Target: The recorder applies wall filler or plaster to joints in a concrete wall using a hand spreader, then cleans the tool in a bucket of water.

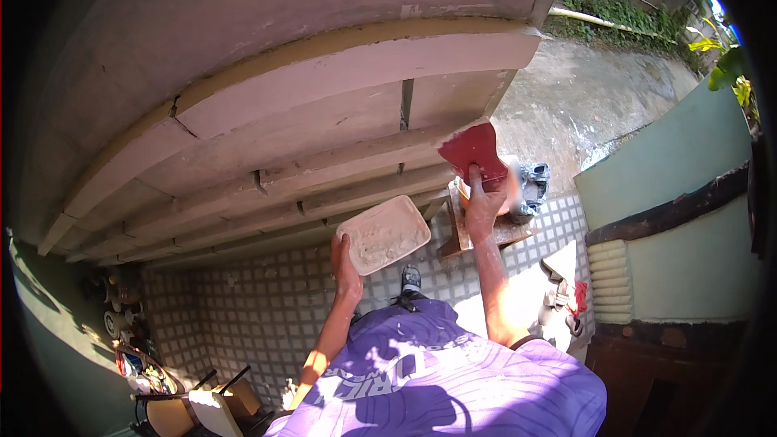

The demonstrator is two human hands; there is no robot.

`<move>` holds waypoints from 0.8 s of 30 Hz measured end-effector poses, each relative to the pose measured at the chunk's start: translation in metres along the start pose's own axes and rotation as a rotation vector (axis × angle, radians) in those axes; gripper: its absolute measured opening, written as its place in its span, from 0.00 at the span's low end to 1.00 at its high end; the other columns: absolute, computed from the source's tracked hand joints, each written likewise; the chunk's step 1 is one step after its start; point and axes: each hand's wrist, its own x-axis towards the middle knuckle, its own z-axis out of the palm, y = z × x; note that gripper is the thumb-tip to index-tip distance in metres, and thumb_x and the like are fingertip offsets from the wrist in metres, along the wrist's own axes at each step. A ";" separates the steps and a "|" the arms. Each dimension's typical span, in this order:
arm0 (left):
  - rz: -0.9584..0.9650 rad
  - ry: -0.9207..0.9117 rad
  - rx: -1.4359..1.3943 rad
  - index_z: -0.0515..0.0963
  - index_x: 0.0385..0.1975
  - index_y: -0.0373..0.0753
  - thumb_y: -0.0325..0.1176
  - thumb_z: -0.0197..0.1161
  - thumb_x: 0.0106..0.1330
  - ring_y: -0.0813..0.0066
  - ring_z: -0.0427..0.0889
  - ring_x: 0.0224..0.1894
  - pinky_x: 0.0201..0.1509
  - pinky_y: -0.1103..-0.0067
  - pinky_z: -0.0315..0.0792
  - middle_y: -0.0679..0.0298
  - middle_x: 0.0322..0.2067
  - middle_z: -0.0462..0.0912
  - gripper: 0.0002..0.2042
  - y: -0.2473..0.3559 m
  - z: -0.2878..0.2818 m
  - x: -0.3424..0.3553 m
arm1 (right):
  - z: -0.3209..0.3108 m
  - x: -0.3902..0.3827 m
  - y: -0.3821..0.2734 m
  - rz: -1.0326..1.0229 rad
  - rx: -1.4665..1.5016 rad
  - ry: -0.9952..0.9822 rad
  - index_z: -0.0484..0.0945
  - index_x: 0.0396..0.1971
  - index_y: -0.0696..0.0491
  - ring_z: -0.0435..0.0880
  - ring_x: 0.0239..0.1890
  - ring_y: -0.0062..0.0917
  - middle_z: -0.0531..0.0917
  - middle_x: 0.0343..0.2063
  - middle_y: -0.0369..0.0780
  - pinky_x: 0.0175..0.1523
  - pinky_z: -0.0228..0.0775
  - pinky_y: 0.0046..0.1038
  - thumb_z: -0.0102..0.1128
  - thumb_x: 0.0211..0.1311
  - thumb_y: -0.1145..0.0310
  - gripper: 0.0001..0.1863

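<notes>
My left hand (pixel 348 271) grips the near left side of a shallow rectangular tray (pixel 422 231), its thumb over the rim. Pale, wet-looking filler paste (pixel 380 236) is spread in the tray. A wide red putty spreader (pixel 473 152) is held in my right hand (pixel 483 204), thumb flat on its face. Its far edge, pale with paste, meets or lies very near the end of a pinkish wall ledge (pixel 437 139); contact is hard to tell. The spreader is apart from the tray, up and to its right.
Stepped ledges (pixel 348 73) run along the wall ahead. A wooden stool (pixel 459 231) with a dark container (pixel 532 186) stands beyond my right hand. Chairs (pixel 214 413) are at lower left. White bags or cloths (pixel 558 299) lie right, before a pale green wall (pixel 672 170).
</notes>
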 end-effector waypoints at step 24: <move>0.097 0.098 0.041 0.61 0.63 0.38 0.42 0.50 0.70 0.65 0.69 0.61 0.64 0.71 0.63 0.59 0.59 0.68 0.24 -0.020 -0.015 0.001 | -0.029 0.080 -0.014 -0.563 -1.387 -0.693 0.76 0.52 0.49 0.74 0.56 0.32 0.77 0.54 0.37 0.57 0.67 0.34 0.50 0.55 0.73 0.22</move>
